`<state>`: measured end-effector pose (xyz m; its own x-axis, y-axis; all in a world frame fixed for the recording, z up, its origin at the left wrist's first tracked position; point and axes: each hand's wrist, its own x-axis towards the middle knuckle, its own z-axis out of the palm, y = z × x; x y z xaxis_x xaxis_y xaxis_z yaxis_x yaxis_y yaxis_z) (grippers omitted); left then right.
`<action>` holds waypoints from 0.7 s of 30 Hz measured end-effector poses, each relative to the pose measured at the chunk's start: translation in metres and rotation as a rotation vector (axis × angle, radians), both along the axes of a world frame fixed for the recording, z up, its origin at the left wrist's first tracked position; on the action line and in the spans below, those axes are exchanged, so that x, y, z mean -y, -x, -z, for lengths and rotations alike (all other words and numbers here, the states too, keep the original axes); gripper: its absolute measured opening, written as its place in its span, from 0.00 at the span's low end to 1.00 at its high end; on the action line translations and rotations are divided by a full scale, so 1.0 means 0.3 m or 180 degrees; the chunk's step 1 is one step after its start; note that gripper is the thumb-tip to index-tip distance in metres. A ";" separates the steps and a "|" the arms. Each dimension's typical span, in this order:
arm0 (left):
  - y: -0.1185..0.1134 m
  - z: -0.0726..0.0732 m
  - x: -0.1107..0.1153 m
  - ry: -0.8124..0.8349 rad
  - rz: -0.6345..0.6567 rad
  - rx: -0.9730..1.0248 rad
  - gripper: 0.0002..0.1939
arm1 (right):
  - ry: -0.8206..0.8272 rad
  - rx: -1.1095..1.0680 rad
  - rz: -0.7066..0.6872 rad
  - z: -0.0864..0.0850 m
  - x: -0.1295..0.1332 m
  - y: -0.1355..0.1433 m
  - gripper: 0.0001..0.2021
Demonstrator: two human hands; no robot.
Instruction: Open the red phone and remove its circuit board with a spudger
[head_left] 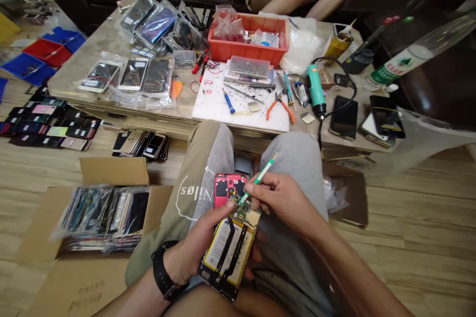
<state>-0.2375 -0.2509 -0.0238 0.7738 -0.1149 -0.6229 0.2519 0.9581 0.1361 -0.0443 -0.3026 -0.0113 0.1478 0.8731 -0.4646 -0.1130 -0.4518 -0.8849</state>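
On my remote feed, the left hand (pixel 201 237) is clamped around an opened smartphone (pixel 232 242) above the lap (pixel 297 163), and the right hand (pixel 284 198) pinches a green-handled tool (pixel 262 176), its lower end at the circuit board (pixel 241 214). I judge the opening done: the battery (pixel 222 245) lies exposed, a red panel (pixel 220 198) showing beyond the top; board and battery are not yet lifted out
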 end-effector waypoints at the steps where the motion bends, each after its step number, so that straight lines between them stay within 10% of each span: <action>1: -0.001 -0.001 0.002 -0.0019 -0.0049 -0.0046 0.35 | 0.0098 0.0086 0.0128 -0.004 0.006 0.015 0.17; 12: -0.019 -0.009 0.021 -0.0635 -0.0433 -0.0520 0.33 | 0.0612 0.1663 0.0195 -0.136 0.016 0.121 0.14; 21: -0.027 0.039 0.056 -0.0968 -0.0981 -0.0878 0.28 | 0.0163 0.2086 0.0195 -0.043 0.057 0.188 0.13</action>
